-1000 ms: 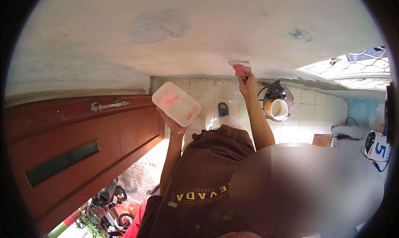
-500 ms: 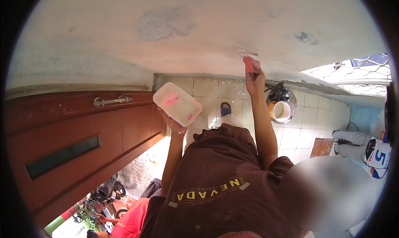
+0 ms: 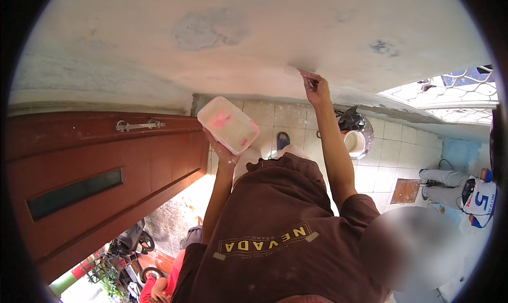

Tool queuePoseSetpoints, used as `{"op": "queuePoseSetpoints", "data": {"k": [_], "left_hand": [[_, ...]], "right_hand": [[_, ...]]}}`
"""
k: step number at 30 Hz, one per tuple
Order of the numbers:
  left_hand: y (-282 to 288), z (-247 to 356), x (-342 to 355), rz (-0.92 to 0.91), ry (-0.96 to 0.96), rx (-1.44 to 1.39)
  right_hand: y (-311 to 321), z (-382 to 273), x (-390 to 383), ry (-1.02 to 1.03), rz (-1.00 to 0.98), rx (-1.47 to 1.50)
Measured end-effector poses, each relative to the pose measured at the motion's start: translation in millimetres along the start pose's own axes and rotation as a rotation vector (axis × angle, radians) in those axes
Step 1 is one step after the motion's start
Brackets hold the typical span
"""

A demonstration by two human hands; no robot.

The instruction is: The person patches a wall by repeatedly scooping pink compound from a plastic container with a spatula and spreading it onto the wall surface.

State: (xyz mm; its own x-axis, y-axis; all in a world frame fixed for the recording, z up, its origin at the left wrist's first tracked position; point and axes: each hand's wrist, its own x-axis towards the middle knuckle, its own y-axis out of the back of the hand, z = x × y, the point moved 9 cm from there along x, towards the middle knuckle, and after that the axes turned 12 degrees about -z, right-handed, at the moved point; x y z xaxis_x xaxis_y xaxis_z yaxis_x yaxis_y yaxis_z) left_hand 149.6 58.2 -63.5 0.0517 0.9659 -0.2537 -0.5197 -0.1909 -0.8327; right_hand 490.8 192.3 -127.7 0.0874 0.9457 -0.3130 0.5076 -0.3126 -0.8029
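Note:
My left hand (image 3: 225,154) holds up a white rectangular plastic tub (image 3: 239,122) from below, its open top facing me. Pink smears mark its inside. At the end of my outstretched right arm, my right hand (image 3: 318,91) is closed on a flat reddish putty scraper (image 3: 306,73). The scraper is tilted, and its edge appears to meet the pale wall (image 3: 254,49); my fingers cover most of its body. A grey rough patch (image 3: 210,30) lies on the wall to the left, and a smaller dark patch (image 3: 383,48) to the right.
A reddish-brown door (image 3: 95,181) with a metal latch (image 3: 140,125) stands at left. Right of my arm sit a bucket (image 3: 355,142) and a black plastic bag (image 3: 352,119). A window grille (image 3: 455,94) is at right. One person (image 3: 455,184) is far right, another in red (image 3: 159,287) lower left.
My right hand has moved slightly left, and the scraper has tilted, so its red face no longer shows broadly. The tub stays in my left hand, nearly unmoved.

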Motion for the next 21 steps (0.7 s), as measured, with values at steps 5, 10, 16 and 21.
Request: {"op": "queuePoseSetpoints", "data": {"k": [5, 10, 16, 21], "left_hand": [[17.7, -3.5, -1.7, 0.011, -0.057, -0.032], [17.3, -9.1, -4.1, 0.006, -0.001, 0.009], [24.0, 6.8, -11.7, 0.049, -0.052, 0.048], [19.7, -3.4, -6.5, -0.065, 0.003, -0.064]], "right_hand": [[19.5, 3.7, -51.0, 0.115, 0.071, -0.001], [96.3, 87.7, 24.4, -0.1, -0.142, -0.425], [30.4, 74.2, 49.8, -0.156, 0.123, 0.168], [-71.0, -6.1, -59.4, -0.014, -0.052, 0.027]]}}
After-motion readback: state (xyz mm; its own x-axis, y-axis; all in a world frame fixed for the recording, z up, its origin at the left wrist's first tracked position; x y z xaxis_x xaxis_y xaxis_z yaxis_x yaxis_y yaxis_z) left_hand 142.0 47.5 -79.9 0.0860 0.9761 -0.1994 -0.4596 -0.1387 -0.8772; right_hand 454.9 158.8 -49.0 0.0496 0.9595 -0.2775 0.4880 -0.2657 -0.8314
